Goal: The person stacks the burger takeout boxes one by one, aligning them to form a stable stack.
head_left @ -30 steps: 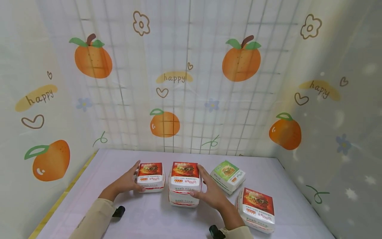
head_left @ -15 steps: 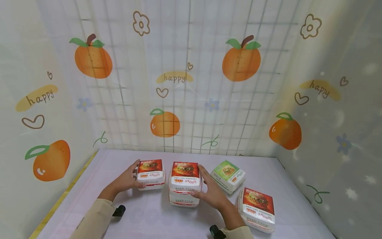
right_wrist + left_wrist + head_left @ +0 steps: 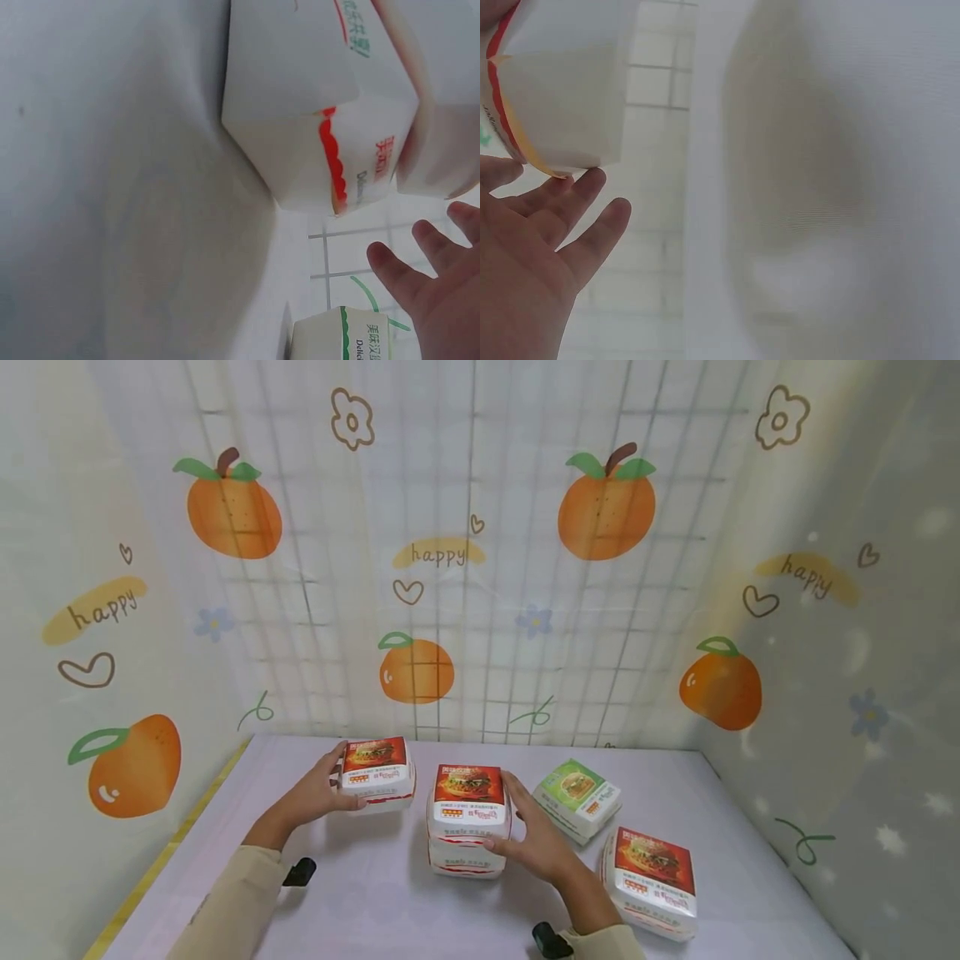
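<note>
My left hand point(image 3: 307, 797) grips a red-topped white burger box point(image 3: 378, 785) by its left side, held above the table with its shadow below. In the left wrist view the fingertips touch the box's edge. In the middle stands a stack of two burger boxes. My right hand point(image 3: 543, 843) holds the upper box point(image 3: 468, 814) of that stack at its right side, thumb in front and fingers behind. Beneath it, the lower box point(image 3: 465, 860) rests on the table; the right wrist view shows its white side point(image 3: 300, 97) up close.
Behind the right hand lies a green-topped burger box point(image 3: 577, 797), turned at an angle. Another red-topped box point(image 3: 651, 885) sits at the right, near the right forearm. A printed curtain point(image 3: 487, 693) closes off the table's point(image 3: 375, 918) back and sides.
My left hand has lifted its burger box off the table, raising it slightly to the left. The right hand and the stack stay in place, while the head view has shifted a little.
</note>
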Motion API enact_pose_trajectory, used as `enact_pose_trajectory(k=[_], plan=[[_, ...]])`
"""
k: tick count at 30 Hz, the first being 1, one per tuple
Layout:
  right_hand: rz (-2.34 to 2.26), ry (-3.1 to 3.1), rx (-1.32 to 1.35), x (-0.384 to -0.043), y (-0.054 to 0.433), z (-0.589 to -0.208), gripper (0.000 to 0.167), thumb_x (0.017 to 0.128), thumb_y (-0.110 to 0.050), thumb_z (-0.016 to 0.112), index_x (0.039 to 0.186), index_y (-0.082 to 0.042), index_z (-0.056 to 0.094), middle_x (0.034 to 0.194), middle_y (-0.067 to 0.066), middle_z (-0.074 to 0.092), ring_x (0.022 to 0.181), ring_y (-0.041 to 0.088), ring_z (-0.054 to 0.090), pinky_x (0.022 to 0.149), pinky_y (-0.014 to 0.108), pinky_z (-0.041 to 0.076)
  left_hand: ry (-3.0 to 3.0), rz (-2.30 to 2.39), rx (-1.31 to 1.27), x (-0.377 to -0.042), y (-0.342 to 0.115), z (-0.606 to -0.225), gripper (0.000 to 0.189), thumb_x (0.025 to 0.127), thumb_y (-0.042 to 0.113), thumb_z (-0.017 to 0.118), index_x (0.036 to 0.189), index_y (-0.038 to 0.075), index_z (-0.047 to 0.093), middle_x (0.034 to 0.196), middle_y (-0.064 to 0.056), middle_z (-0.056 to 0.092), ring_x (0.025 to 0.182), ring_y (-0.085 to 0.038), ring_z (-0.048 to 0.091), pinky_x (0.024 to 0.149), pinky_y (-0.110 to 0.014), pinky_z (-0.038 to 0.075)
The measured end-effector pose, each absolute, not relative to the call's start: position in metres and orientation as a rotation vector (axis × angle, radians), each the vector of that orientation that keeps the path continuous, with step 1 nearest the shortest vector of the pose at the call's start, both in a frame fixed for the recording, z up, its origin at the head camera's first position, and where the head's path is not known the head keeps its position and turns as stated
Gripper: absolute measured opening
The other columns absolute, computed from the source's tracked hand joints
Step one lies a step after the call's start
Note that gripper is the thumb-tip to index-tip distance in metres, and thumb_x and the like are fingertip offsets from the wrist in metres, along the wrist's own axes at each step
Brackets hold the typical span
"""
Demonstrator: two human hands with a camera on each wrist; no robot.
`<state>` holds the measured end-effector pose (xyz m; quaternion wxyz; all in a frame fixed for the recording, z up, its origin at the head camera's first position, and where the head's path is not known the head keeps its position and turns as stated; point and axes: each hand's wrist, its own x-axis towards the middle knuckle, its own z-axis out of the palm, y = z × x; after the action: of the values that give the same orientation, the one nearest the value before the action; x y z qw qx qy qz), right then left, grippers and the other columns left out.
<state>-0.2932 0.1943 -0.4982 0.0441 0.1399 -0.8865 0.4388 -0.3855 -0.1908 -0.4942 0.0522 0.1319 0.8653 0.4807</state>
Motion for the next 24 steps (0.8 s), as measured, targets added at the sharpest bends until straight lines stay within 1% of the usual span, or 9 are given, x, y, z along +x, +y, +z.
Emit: enact_pose_trajectory(k=[3, 5, 11, 16, 18, 24], plan=[[1.346, -2.703, 0.435, -0.294, 0.196, -0.498, 0.108, 0.071, -0.056, 0.079, 0.155, -0.039, 0.015, 0.160, -0.010, 0.015, 0.145, 0.017, 0.016, 0.108, 0.050, 0.032, 2.638, 1.487, 0.434, -0.385, -0.192, -0.486, 0.124, 0.067, 0.043, 0.088, 0.157, 0.015, 0.007, 0.152, -0.015, 0.024, 0.132, -0.039, 0.034, 0.095, -0.051, 0.046], [1.344, -2.698, 0.444, -0.295, 0.196, -0.497, 0.108, 0.071, -0.056, 0.079, 0.156, -0.037, 0.015, 0.160, -0.010, 0.015, 0.145, 0.017, 0.016, 0.108, 0.050, 0.032, 2.646, 1.502, 0.439, -0.385, -0.192, -0.481, 0.124, 0.067, 0.045, 0.087, 0.158, 0.017, 0.007, 0.151, -0.014, 0.025, 0.130, -0.039, 0.035, 0.093, -0.051, 0.047], [1.351, -2.693, 0.466, -0.294, 0.196, -0.497, 0.109, 0.071, -0.057, 0.079, 0.157, -0.035, 0.014, 0.160, -0.010, 0.014, 0.145, 0.016, 0.016, 0.109, 0.048, 0.032, 2.667, 1.536, 0.478, -0.380, -0.187, -0.466, 0.122, 0.069, 0.044, 0.086, 0.158, 0.018, 0.007, 0.150, -0.013, 0.024, 0.125, -0.037, 0.040, 0.090, -0.048, 0.050], [1.361, -2.684, 0.489, -0.292, 0.195, -0.498, 0.107, 0.073, -0.055, 0.078, 0.157, -0.034, 0.014, 0.161, -0.007, 0.014, 0.145, 0.020, 0.016, 0.109, 0.050, 0.032, 2.690, 1.521, 0.546, -0.376, -0.179, -0.456, 0.120, 0.070, 0.046, 0.085, 0.158, 0.021, 0.007, 0.151, -0.011, 0.023, 0.126, -0.036, 0.040, 0.089, -0.045, 0.051], [1.363, -2.679, 0.501, -0.292, 0.194, -0.497, 0.106, 0.074, -0.054, 0.078, 0.157, -0.032, 0.015, 0.161, -0.005, 0.014, 0.146, 0.021, 0.015, 0.109, 0.051, 0.031, 2.690, 1.534, 0.575, -0.374, -0.175, -0.452, 0.119, 0.070, 0.046, 0.085, 0.158, 0.020, 0.008, 0.151, -0.010, 0.024, 0.126, -0.037, 0.041, 0.088, -0.046, 0.051], [1.359, -2.690, 0.477, -0.293, 0.194, -0.494, 0.105, 0.075, -0.053, 0.078, 0.156, -0.034, 0.014, 0.161, -0.005, 0.013, 0.146, 0.021, 0.013, 0.109, 0.051, 0.030, 2.677, 1.566, 0.643, -0.371, -0.163, -0.444, 0.118, 0.071, 0.046, 0.084, 0.158, 0.018, 0.009, 0.152, -0.009, 0.024, 0.124, -0.039, 0.042, 0.088, -0.048, 0.050]])
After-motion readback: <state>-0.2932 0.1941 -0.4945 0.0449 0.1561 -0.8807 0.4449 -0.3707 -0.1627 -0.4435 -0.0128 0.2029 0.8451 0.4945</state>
